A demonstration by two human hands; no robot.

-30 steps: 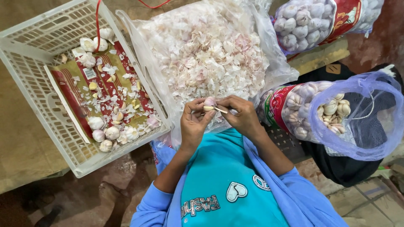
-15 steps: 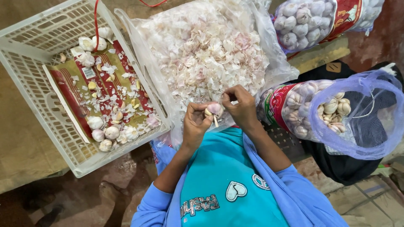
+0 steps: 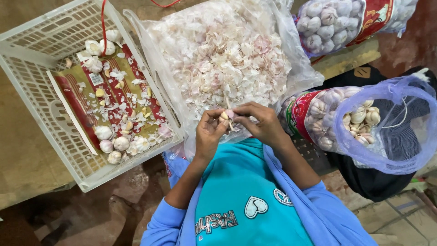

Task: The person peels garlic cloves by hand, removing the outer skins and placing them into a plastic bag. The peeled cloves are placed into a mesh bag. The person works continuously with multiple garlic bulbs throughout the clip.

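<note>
Head view: hands work w/ little free room. Landmark = the big clear bag of garlic skins (image 3: 218, 59), which fills the top centre. Left of that bag, touching its side, sits a white plastic crate (image 3: 41, 114), lined w/ red-and-gold packaging and scattered w/ peeled cloves, skins and a few whole bulbs (image 3: 116, 145) along its near edge. Right of the skins bag, a purple mesh sack (image 3: 391, 123) lies open on its side w/ garlic bulbs spilling toward its mouth; a second filled sack (image 3: 337, 23) sits upper right of the skins bag. Only open ground is the brown floor (image 3: 27, 168) outside the crate, well left of the bag; near edge of the bag comes right up to the hands.

Both hands meet just below the skins bag's near edge, over a teal shirt (image 3: 246, 196) w/ blue sleeves. Left hand (image 3: 210, 134) pinches a garlic clove (image 3: 226, 115) at its fingertips; right hand (image 3: 259, 123) closes in from the other side, fingers on the same clove, narrow pinch. Clove sits between the two sets of fingertips, at the top of the grip, mostly covered. Can't tell its long axis or which way its tip points; too small and hidden.
</note>
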